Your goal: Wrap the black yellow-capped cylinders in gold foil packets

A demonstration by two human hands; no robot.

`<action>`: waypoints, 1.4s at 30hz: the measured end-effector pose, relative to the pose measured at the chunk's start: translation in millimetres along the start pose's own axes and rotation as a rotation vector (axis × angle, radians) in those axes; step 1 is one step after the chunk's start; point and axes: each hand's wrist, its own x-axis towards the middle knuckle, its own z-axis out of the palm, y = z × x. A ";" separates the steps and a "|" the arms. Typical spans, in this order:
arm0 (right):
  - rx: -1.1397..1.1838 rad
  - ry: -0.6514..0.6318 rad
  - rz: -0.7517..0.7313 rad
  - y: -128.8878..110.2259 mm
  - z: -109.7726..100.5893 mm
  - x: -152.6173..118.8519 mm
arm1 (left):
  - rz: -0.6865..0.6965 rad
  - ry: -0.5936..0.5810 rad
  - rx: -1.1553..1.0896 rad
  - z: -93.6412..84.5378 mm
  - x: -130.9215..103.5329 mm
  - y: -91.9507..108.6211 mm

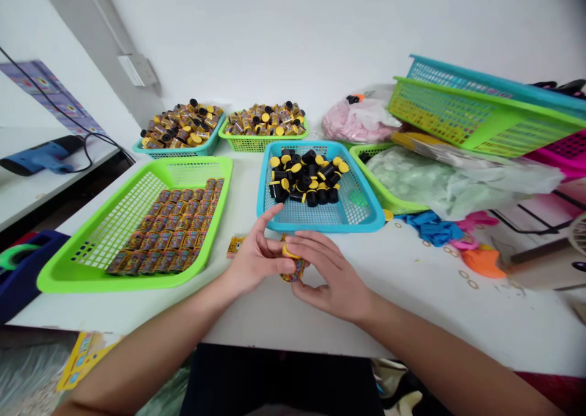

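Over the front of the white table, my left hand (260,251) and my right hand (332,276) meet around a small canister (293,271) with a yellow cap and a colourful printed label. My left thumb and fingers pinch its cap end, while the fingers of my right hand wrap its far side; part of it is hidden. Beside my left hand lies a small pile of printed labels (235,246), partly covered by that hand. Just beyond my hands, a blue basket (320,222) contains loose black canisters (312,177) with yellow caps and no labels.
At left, a green basket (59,276) contains rows of labelled canisters (169,233). Two baskets heaped with labelled canisters (183,126) stand by the wall. Tilted baskets (480,114), plastic bags (421,172) and balloons (430,228) crowd the right. A blue heat gun (46,155) lies far left.
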 end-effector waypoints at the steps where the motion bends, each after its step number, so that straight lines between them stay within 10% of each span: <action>1: -0.017 -0.003 -0.004 -1.0 -1.2 0.4 | 0.010 -0.013 0.022 0.9 0.3 1.3; 6: -0.089 0.028 0.047 5.1 -28.4 10.3 | 0.127 0.045 0.507 14.3 -10.3 24.6; 11: -0.155 -0.176 0.384 60.2 -58.0 47.8 | 0.237 0.244 1.157 5.2 -41.3 83.1; 16: -0.443 -0.639 0.519 129.6 -35.5 87.3 | 0.105 0.418 1.316 -49.6 -30.9 141.2; 26: -0.477 -0.862 0.527 157.9 10.3 110.7 | -0.267 0.690 1.660 -166.0 56.1 181.7; 34: -0.443 -0.703 0.522 125.0 -22.2 93.0 | -0.486 0.642 1.694 -202.3 79.7 158.2; 42: 0.069 -0.126 0.558 74.8 -51.5 56.6 | -0.516 0.705 1.739 -191.9 73.4 151.7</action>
